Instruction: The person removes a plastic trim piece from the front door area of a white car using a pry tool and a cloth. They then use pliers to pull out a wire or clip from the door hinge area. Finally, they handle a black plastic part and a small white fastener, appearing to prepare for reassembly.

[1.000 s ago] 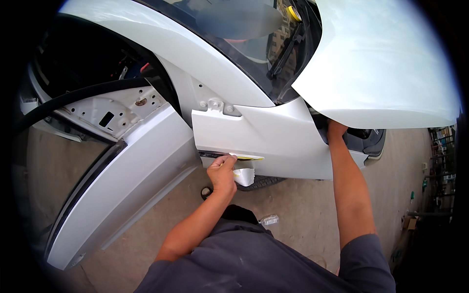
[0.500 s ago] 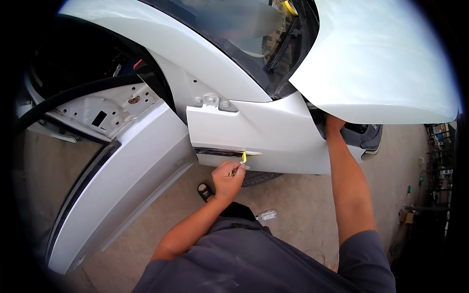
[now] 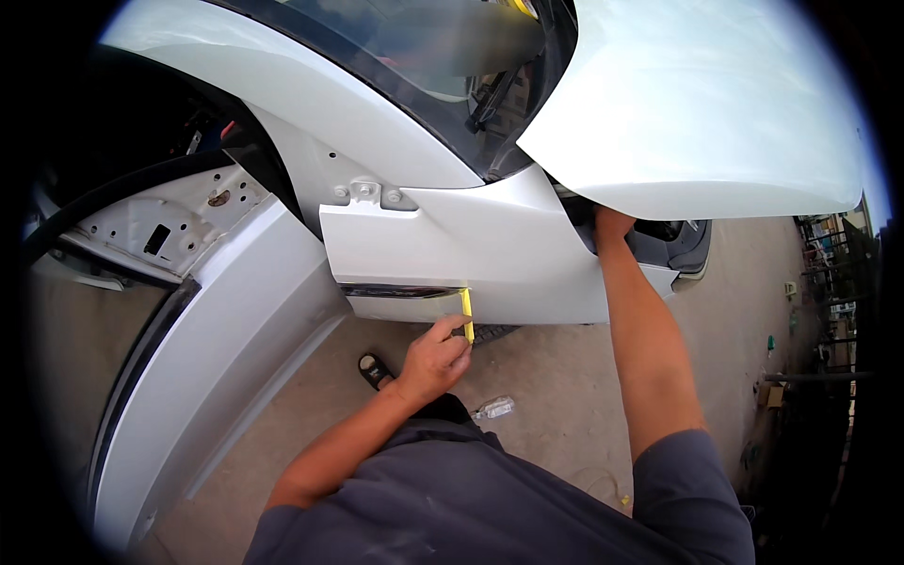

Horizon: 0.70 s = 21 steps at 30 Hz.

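Observation:
My left hand is closed in a pinch on the lower end of a yellow tape strip. The strip stretches up to the front end of a dark, glossy trim piece on the white front fender of a car. Over at the right, my right hand reaches into the gap under the edge of the raised-looking white hood. Its fingers are hidden there, so their hold cannot be made out.
An open white car door stands at the left. Below the fender part of a tire shows. A clear plastic bottle lies on the concrete floor near my foot. Yellow tape rests by the windshield.
My left hand has drawn down from the trim's front end, and a longer length of yellow tape now shows. The whole view has shifted, while my right hand stays under the hood edge.

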### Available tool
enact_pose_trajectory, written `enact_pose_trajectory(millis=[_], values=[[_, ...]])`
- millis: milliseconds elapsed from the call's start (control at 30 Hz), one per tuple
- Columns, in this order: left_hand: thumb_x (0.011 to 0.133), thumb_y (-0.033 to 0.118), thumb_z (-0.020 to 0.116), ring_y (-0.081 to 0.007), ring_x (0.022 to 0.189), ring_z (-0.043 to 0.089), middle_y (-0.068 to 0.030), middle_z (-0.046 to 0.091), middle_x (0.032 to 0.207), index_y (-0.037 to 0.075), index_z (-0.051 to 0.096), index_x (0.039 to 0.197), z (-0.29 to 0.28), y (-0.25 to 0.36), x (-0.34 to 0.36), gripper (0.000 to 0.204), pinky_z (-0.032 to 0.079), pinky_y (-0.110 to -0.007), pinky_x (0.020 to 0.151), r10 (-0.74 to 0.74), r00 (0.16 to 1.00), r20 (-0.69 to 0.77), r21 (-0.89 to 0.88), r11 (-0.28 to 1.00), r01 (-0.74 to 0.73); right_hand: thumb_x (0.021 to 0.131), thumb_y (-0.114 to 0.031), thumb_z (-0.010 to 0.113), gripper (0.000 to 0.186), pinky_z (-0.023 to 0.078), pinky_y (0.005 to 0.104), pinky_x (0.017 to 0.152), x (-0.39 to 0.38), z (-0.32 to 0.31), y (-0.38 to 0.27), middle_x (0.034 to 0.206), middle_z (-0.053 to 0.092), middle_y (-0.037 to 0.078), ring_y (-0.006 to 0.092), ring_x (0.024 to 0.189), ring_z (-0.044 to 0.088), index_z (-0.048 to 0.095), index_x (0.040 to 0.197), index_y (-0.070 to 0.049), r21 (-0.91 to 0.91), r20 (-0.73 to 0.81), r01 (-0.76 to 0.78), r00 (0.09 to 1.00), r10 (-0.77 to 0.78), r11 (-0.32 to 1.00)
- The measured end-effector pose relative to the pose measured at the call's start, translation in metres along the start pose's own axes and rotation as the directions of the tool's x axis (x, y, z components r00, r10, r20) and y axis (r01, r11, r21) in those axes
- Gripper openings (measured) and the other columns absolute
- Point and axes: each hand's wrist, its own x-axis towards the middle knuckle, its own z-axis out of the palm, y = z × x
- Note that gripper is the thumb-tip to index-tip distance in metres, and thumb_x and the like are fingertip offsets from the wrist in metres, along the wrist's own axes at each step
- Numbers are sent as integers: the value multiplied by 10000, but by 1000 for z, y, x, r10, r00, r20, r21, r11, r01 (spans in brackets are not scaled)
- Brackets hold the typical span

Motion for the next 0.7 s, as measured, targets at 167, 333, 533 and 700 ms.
enact_pose_trajectory(millis=[167, 333, 533, 700], values=[[810, -23, 719, -304, 835, 705, -165, 716, 1154, 2, 632, 877, 1, -10, -5, 112, 578, -344, 720, 33, 999, 4, -78, 996, -32, 905, -254, 645, 502, 370, 465, 1114, -1, -9, -13, 1421, 546, 163, 369, 1348, 466, 567, 1375, -95, 103, 9, -43, 999, 42, 994], [859, -6, 688, -226, 806, 705, -163, 732, 1148, -13, 634, 884, 3, -3, -5, 60, 559, -319, 735, -186, 981, 60, -219, 956, 195, 878, -237, 671, 518, 379, 462, 1105, -1, -13, -19, 1409, 555, 163, 367, 1341, 474, 573, 1367, -96, -18, 43, -38, 998, 38, 999], [878, -1, 675, -169, 787, 689, -155, 743, 1126, -15, 635, 881, -1, 0, -5, 42, 540, -300, 710, -272, 958, 88, -286, 915, 286, 974, -350, 595, 480, 320, 486, 1115, -1, -10, -14, 1392, 567, 181, 374, 1326, 467, 570, 1345, -47, -61, 72, 9, 997, -4, 998], [886, 8, 675, -190, 762, 678, -153, 732, 1062, -9, 647, 954, -2, -13, -17, 75, 534, -299, 702, -231, 969, 90, -235, 940, 246, 974, -354, 592, 484, 326, 488, 1111, 1, -10, -13, 1387, 569, 179, 377, 1317, 476, 568, 1345, -45, -148, 91, 32, 996, -18, 988]])
